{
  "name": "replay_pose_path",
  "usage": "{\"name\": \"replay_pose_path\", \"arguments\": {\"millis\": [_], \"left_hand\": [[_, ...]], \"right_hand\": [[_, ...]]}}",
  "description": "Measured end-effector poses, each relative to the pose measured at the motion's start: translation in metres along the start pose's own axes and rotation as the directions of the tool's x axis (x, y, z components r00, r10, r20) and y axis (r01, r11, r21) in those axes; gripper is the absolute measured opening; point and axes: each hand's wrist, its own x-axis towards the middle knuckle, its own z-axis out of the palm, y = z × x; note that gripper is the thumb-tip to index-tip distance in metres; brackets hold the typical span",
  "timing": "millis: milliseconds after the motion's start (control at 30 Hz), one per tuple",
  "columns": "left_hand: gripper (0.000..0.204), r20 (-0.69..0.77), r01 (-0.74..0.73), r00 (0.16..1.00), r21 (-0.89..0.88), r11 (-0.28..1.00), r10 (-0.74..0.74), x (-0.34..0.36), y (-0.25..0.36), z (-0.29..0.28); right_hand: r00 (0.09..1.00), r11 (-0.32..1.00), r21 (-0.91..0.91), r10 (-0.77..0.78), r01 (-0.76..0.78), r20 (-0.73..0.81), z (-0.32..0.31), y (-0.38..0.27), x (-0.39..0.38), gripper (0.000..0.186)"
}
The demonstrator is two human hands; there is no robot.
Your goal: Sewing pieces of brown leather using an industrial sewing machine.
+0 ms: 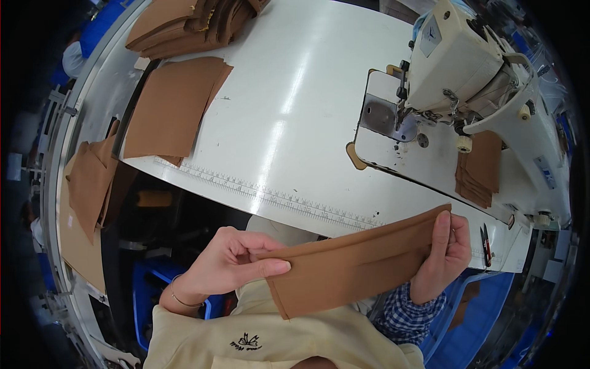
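Observation:
A brown fabric piece (350,267) with a folded upper edge stretches between my two hands, in front of the table's near edge. My left hand (236,261) pinches its left end, thumb on top and fingers behind. At the other end my right hand (442,252) grips the upper right corner, the thumb lying along the cloth. Beyond my right hand stands a white sewing machine (461,67), its needle area over a metal plate (387,117). Small brown fabric pieces (480,166) lie stacked beneath the machine's arm.
Brown cut panels (169,107) lie on the white table (276,123) at left, with a thicker fabric stack (190,27) behind. More brown cloth (92,184) rests further left. Small thread snips (486,245) lie near the right edge. A blue bin (485,307) stands below.

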Motion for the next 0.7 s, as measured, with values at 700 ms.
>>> {"name": "replay_pose_path", "arguments": {"millis": [700], "left_hand": [[0.014,-0.087,0.021,0.996,-0.117,0.993,-0.031,0.0031,0.0001,0.0010]], "right_hand": [[0.998,0.999,0.026,0.044,-0.045,0.040,0.0034,0.0073,0.0037,0.010]]}}
